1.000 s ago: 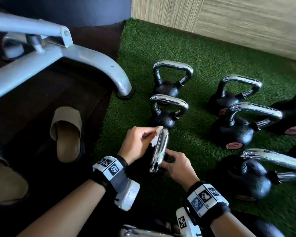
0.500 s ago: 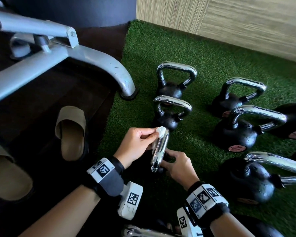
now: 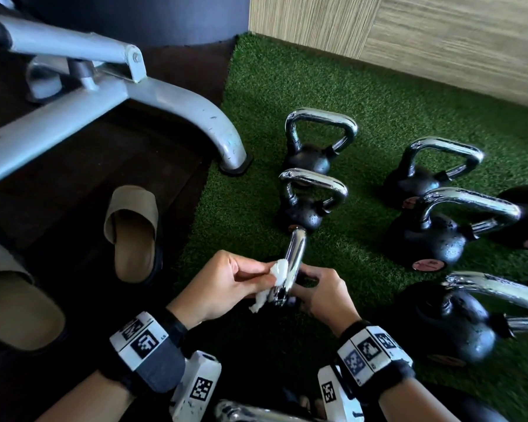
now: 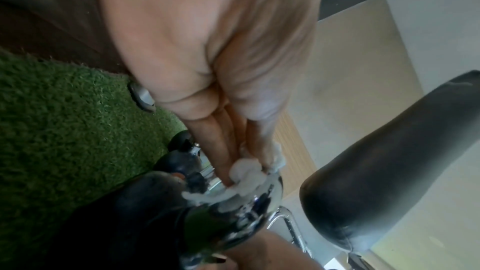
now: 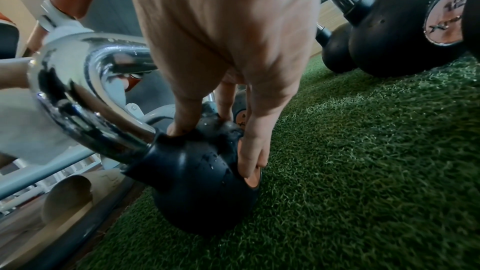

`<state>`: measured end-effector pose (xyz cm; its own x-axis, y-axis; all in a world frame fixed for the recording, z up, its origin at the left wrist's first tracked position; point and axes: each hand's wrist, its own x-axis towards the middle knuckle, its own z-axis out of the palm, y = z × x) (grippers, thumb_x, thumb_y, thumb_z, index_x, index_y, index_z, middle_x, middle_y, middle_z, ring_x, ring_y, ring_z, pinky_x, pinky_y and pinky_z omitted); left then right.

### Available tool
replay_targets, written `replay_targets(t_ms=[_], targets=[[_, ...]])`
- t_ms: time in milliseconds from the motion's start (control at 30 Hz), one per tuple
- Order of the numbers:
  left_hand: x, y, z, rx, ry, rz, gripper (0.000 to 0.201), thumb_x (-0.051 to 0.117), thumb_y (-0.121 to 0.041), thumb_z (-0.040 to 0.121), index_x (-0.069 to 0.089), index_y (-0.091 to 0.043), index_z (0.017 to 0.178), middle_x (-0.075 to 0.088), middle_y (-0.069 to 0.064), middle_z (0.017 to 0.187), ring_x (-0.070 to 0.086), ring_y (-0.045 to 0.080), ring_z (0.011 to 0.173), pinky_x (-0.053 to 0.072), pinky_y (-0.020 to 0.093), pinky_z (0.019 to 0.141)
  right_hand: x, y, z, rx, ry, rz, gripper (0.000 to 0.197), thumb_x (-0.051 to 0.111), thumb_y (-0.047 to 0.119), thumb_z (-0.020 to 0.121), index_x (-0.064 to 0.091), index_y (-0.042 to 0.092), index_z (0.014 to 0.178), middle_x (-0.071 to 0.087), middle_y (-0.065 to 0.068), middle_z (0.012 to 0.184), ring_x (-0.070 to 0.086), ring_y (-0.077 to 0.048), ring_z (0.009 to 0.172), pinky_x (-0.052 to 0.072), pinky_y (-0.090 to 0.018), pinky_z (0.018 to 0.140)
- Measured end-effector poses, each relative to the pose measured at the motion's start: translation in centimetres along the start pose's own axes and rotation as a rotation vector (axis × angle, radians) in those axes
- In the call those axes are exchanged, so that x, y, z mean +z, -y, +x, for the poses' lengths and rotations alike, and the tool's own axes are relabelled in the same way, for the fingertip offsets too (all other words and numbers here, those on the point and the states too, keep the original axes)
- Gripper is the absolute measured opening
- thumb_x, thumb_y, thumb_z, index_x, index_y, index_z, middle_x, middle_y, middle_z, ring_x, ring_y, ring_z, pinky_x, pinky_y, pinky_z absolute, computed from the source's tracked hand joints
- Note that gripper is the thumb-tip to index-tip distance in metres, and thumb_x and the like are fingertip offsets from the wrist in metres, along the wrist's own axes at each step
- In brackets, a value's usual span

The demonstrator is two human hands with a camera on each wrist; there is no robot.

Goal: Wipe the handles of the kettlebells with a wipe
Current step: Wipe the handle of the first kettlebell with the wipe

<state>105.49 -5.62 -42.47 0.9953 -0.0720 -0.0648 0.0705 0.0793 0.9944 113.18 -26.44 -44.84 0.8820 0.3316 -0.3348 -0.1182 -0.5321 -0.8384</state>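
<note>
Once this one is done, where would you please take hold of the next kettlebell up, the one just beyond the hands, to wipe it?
Steady the kettlebell by its round black body, from the right, with the right hand. It stands upright on the turf, so its chrome handle arches clear on top, and the left hand can bring the wipe over it from above.

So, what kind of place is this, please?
Most likely a gym or a home workout corner. Several black kettlebells with chrome handles stand on green artificial turf, and the grey metal frame of an exercise machine or bench rests beside them on dark flooring.
</note>
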Motion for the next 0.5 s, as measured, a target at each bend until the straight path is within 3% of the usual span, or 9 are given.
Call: replay_targets(t_ms=[167, 267, 367, 500], targets=[[-0.2, 0.8, -1.6, 0.044, -0.003, 0.126, 0.028, 0.079, -0.021, 0.081, 0.079, -0.023, 0.108, 0.078, -0.008, 0.111, 0.073, 0.009, 0.11, 0.054, 0.019, 0.096, -0.2, 0.3, -0.1, 0.025, -0.028, -0.017, 0.03, 0.089, 0.037, 0.072, 0.079, 0.041, 0.1, 0.078, 0.009, 0.083, 0.071, -0.003, 0.07, 0.061, -0.026, 0.068], [0.0, 1.7, -2.3, 0.074, -0.053, 0.169, 0.029, 0.081, -0.024, 0.079, 0.079, -0.023, 0.108, 0.078, -0.007, 0.11, 0.073, 0.011, 0.109, 0.056, 0.023, 0.097, -0.1, 0.1, -0.1, 0.035, -0.03, -0.025, 0.026, 0.088, 0.033, 0.075, 0.079, 0.039, 0.098, 0.077, 0.01, 0.079, 0.066, 0.003, 0.062, 0.053, -0.018, 0.059], [0.2, 2.8, -2.6, 0.059, -0.077, 0.203, 0.028, 0.082, -0.018, 0.079, 0.08, -0.025, 0.105, 0.077, -0.011, 0.108, 0.073, 0.007, 0.105, 0.056, 0.021, 0.095, -0.2, -0.1, 0.0, 0.039, -0.037, -0.015, 0.028, 0.087, 0.031, 0.075, 0.079, 0.038, 0.101, 0.078, 0.009, 0.081, 0.067, 0.0, 0.065, 0.056, -0.023, 0.062], [0.5, 2.9, -2.4, 0.138, -0.054, 0.358, 0.027, 0.077, -0.016, 0.087, 0.078, -0.016, 0.115, 0.075, -0.019, 0.113, 0.072, 0.002, 0.109, 0.054, 0.017, 0.096, 0.1, -0.7, 0.4, 0.064, -0.066, -0.055, 0.039, 0.087, 0.037, 0.073, 0.077, 0.039, 0.11, 0.078, 0.009, 0.09, 0.069, -0.002, 0.073, 0.063, -0.031, 0.076]])
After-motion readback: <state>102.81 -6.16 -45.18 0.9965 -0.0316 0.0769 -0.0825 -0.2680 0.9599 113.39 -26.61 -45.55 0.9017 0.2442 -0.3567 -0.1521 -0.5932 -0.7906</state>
